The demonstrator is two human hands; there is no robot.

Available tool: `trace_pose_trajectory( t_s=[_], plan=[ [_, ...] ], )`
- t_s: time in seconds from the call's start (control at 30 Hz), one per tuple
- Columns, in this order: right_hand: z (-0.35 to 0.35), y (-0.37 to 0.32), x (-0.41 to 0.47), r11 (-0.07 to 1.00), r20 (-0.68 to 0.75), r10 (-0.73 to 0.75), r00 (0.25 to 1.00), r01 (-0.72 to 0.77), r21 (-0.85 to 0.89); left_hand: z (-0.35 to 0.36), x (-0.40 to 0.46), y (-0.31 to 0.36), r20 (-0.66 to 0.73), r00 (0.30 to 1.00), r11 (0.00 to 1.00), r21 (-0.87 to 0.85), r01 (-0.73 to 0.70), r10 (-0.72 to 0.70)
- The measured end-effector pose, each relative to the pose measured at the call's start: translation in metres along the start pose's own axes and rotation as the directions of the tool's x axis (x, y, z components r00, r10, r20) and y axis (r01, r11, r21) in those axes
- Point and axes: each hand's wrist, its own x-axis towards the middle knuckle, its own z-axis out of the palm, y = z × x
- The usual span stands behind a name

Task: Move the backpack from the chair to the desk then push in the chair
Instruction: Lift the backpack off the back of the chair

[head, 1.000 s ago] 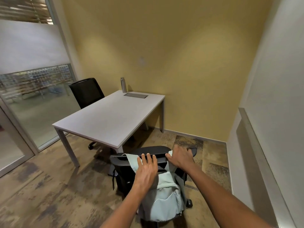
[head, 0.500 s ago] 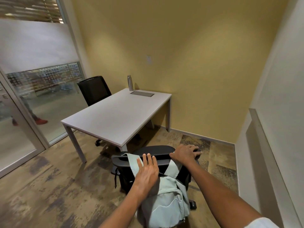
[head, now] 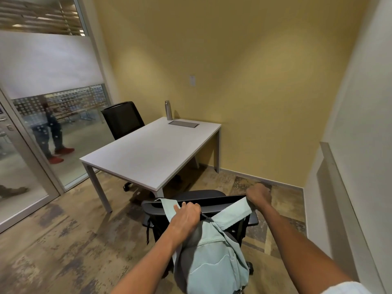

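A pale green backpack (head: 214, 259) hangs by its two straps over the backrest of a black office chair (head: 220, 203), low in the middle of the view. My left hand (head: 186, 215) is closed around the left strap at the top of the backrest. My right hand (head: 258, 194) is a fist gripping the right strap at the backrest's right corner. The white desk (head: 152, 149) stands just beyond the chair, against the yellow wall.
A metal bottle (head: 168, 110) and a grey inset panel (head: 184, 124) sit at the desk's far end. A second black chair (head: 123, 119) stands behind the desk. Glass wall and door on the left, with a person (head: 49, 132) outside. A white wall with a ledge is on the right.
Both hands have gone from resting flat on the backpack and backrest to closed around the straps. The right strap is now pulled out toward the right. My view has moved closer.
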Motion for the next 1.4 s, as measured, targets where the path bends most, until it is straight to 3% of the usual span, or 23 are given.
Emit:
trace_pose_trajectory(
  t_s=[0.13,0.3,0.37,0.5,0.57,0.6,0.67,0.73,0.8,0.9,1.13,1.4],
  plan=[
    [-0.003,0.024,0.005,0.972,0.030,0.142,0.989,-0.145,0.183,0.001,0.001,0.004,-0.039,0.999,1.000,-0.021,-0.001,0.000],
    [-0.008,0.034,0.004,0.962,0.122,0.078,0.989,-0.107,0.253,0.001,-0.001,0.008,-0.048,0.999,0.999,-0.029,-0.027,0.025],
    [-0.009,0.030,0.001,0.971,0.109,0.012,0.994,-0.037,0.236,0.003,-0.002,0.009,-0.067,0.997,0.999,-0.022,-0.040,0.038],
    [-0.002,0.021,-0.022,0.995,-0.034,-0.096,0.995,0.097,0.022,-0.003,-0.005,0.013,-0.052,0.998,1.000,-0.013,-0.023,0.022],
    [0.002,0.018,-0.041,0.964,-0.157,-0.266,0.951,0.261,-0.056,-0.005,-0.008,0.013,-0.049,0.999,1.000,-0.016,-0.025,0.024],
    [0.004,0.015,-0.050,0.926,-0.173,-0.372,0.912,0.377,-0.004,-0.005,-0.009,0.013,-0.049,0.999,1.000,-0.015,-0.026,0.025],
    [0.008,0.008,-0.066,0.817,-0.032,-0.555,0.831,0.552,0.167,-0.005,-0.012,0.011,-0.051,0.999,1.000,-0.026,-0.019,0.017],
    [0.014,0.002,-0.080,0.755,0.209,-0.656,0.726,0.627,0.192,-0.007,-0.016,0.010,-0.055,0.998,0.999,-0.044,-0.027,0.025],
    [0.025,-0.001,-0.088,0.736,0.390,-0.653,0.649,0.665,0.126,-0.011,-0.018,0.010,-0.050,0.998,0.997,-0.070,-0.037,0.034],
    [0.041,0.000,-0.091,0.652,0.451,-0.661,0.599,0.756,-0.049,-0.017,-0.020,0.010,-0.068,0.997,0.995,-0.085,-0.051,0.045],
    [0.066,0.008,-0.087,0.686,0.522,-0.577,0.628,0.720,-0.107,-0.019,-0.023,0.008,-0.121,0.992,0.983,-0.174,-0.061,0.040],
    [0.077,0.007,-0.085,0.678,0.273,-0.685,0.675,0.728,-0.099,-0.032,-0.016,0.003,-0.076,0.995,0.939,-0.342,0.036,-0.065]
  ],
)
